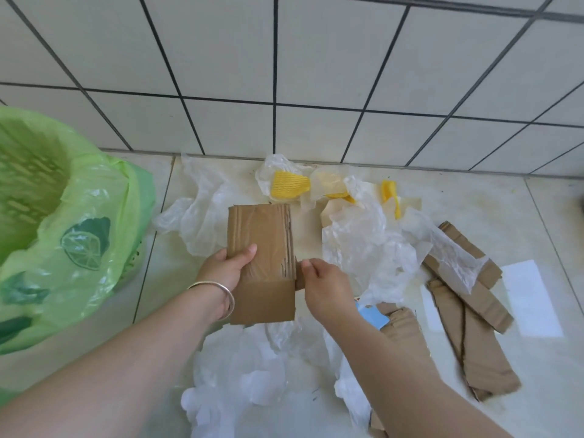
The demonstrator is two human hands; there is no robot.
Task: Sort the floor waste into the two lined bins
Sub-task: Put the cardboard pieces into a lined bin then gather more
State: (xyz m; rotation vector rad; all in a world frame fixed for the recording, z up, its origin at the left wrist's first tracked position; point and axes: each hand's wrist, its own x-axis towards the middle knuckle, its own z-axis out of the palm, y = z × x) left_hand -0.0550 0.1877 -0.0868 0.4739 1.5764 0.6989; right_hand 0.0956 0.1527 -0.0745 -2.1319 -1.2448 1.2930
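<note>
1. Step in hand: the left hand (226, 269), with a silver bangle (218, 297) on its wrist, gripped the left edge of a flat brown corrugated cardboard piece (260, 263), thumb laid over its face. The piece was held above the floor, just right of the green-lined bin.
2. The right hand (322, 279) had its fingers curled at the torn right edge of the same piece, apparently pinching it; the fingertips were partly hidden.
3. The bin with the pale green plastic liner printed with lemons (63, 216) stood at the left, mouth open. The second bin was not in view.
4. Remaining waste lay on the pale tiled floor (537, 216): crumpled clear plastic film (366, 248), yellow foam netting (289, 184), white crumpled plastic (240, 368) and long brown cardboard strips (467, 327) at the right.
5. Judged stage: early, with most of the waste unsorted.
6. Next move, as judged: carry the piece to the bin meant for cardboard, perhaps folding it first; which bin that was could not be told.
</note>
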